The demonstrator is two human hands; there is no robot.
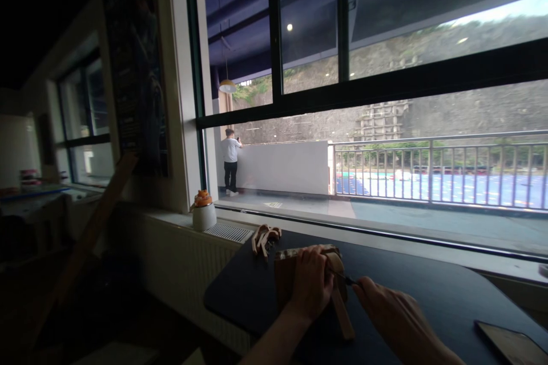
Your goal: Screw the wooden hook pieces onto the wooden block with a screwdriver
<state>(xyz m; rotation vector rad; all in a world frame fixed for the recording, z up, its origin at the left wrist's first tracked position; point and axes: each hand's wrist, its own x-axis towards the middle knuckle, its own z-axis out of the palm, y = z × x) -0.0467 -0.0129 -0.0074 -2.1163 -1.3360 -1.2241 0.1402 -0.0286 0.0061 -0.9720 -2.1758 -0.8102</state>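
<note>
Brown block (283, 282) is on the dark table (240, 291) in the head view, near the edge closest to the person. Its top edge runs from left to right. The hand hides much of it, so I cannot tell its long axis. The left hand (311, 282) is clamped over the top, with its fingers close together. A curved wood piece (336, 263) is at the block's right side. Below it, a thin wood strip (343, 317) points down toward the person, its low end leaning right. The right hand (391, 305) has its fingers closed around the dark handle of a thin tool (350, 281). The tool points left and a bit away, with its tip by the curved wood piece. More bent wood pieces (264, 235) lie behind the block, to the left.
</note>
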